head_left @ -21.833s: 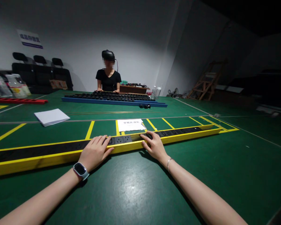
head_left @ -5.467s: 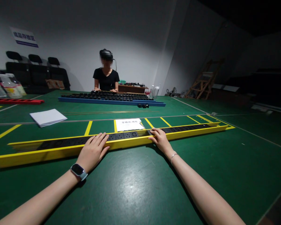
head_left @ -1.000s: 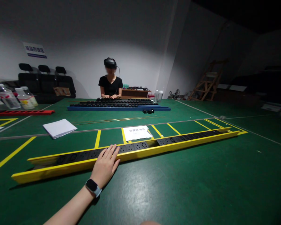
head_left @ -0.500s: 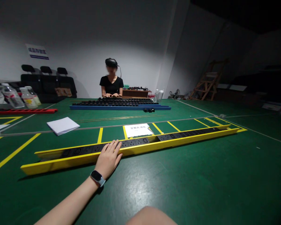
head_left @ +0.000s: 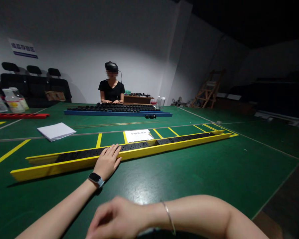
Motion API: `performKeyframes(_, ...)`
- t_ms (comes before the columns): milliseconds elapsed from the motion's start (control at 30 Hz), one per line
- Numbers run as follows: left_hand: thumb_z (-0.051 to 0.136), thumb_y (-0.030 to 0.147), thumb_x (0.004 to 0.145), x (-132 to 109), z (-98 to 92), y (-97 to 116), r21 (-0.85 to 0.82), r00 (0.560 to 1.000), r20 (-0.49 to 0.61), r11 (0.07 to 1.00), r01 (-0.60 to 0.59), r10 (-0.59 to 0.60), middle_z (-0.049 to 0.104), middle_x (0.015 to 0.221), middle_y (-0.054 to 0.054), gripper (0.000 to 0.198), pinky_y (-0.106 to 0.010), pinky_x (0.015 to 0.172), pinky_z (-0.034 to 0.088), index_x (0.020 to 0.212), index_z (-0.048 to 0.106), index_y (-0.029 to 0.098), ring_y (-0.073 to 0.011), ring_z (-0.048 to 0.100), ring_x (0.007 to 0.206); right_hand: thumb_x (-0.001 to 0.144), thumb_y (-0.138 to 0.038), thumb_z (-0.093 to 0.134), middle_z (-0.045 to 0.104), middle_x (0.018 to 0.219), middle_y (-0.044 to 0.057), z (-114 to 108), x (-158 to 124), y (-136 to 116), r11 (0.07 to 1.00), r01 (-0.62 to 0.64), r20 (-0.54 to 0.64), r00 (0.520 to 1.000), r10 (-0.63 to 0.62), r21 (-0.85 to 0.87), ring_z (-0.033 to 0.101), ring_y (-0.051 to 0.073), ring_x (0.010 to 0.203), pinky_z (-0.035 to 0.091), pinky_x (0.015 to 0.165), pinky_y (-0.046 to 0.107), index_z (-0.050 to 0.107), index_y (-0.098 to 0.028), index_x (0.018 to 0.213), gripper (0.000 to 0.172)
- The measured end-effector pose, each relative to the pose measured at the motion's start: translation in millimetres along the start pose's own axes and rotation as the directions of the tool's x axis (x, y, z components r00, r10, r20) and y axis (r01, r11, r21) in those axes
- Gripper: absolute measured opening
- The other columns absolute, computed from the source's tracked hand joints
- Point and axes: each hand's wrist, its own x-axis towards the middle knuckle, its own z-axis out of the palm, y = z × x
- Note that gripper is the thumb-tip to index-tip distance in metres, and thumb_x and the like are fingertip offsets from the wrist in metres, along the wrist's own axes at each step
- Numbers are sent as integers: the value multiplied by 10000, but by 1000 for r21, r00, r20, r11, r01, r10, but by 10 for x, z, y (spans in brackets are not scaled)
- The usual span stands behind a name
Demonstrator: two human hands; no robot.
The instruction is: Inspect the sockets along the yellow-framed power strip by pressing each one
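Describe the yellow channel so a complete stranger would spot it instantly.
On the big green table, find the camera wearer's left hand. It rests across the yellow channel, a long one with black socket modules between its walls. Colour sets it apart: a blue channel lies farther back and a red rail at far left.

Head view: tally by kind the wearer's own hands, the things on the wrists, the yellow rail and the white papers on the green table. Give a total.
Hands: 2 (left hand on the rail, right hand nearer the camera)
Watch: 1
Bracelet: 1
Yellow rail: 1
White papers: 2 (folded sheet, printed sheet)
Total: 7
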Motion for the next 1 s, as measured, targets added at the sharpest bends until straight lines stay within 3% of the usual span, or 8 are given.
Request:
performKeyframes(33,415,362,926,-3,8,-4,-3,1000,-6,1000,0,0,561,1358,-150,476,-436,1014,397,1342,504,151,-276,517,1257,899,-421,590,631,880,-7,-283,-91,94,980,22,-273,959,-76,-195,597,138,842,491,752,241,659,-221,897,212)
performKeyframes(67,415,363,925,-6,14,-7,-5,1000,-14,1000,-1,1,562,1357,-149,478,-437,1012,399,1347,499,156,-274,517,1257,897,-384,597,625,878,13,-574,-198,200,914,-4,-485,848,-212,-407,587,147,843,486,770,264,651,-207,871,187)
performKeyframes(100,414,365,924,-8,19,-9,-6,1000,-21,1000,-2,2,562,1357,-147,481,-438,1011,402,1352,494,161,-273,517,1257,902,-347,586,623,891,34,-858,-314,318,816,-66,-572,746,-342,-574,583,160,854,485,785,289,643,-201,868,160)
performKeyframes(200,411,370,925,-6,16,-7,7,1000,-27,1000,-6,6,559,1362,-141,485,-441,1008,409,1362,487,172,-274,524,1250,933,-278,511,614,868,65,-1551,-640,708,601,-273,-641,518,-566,-751,585,181,813,501,747,317,632,-206,851,163)
performKeyframes(367,436,370,923,10,-11,6,57,1000,1,998,-14,14,560,1364,-128,480,-431,1010,411,1354,494,168,-271,526,1243,923,-191,448,605,1058,113,-1957,-853,1236,462,-528,-681,362,-636,-713,552,243,991,477,891,421,614,-200,1122,259)
performKeyframes(533,472,393,914,19,-17,12,115,1000,26,993,-21,18,554,1373,-116,500,-415,1016,402,1355,487,158,-268,516,1250,911,-335,513,539,1193,133,-1951,-840,1402,445,-623,-737,346,-580,-643,492,287,1125,416,990,479,561,-198,1251,370)
performKeyframes(800,481,428,909,25,-7,10,119,999,36,992,-26,22,552,1372,-121,530,-425,1014,400,1363,476,154,-281,506,1255,929,-366,482,546,1199,128,-1983,-832,1394,470,-597,-744,374,-553,-650,485,274,1161,379,1061,470,514,-192,1308,418)
performKeyframes(1000,482,420,909,27,-11,11,110,999,42,994,-28,23,551,1371,-128,525,-428,1013,401,1358,482,147,-282,510,1252,931,-375,512,524,1258,105,-1883,-800,1291,393,-540,-662,522,-537,-744,451,257,1230,298,1120,504,514,-261,1343,428)
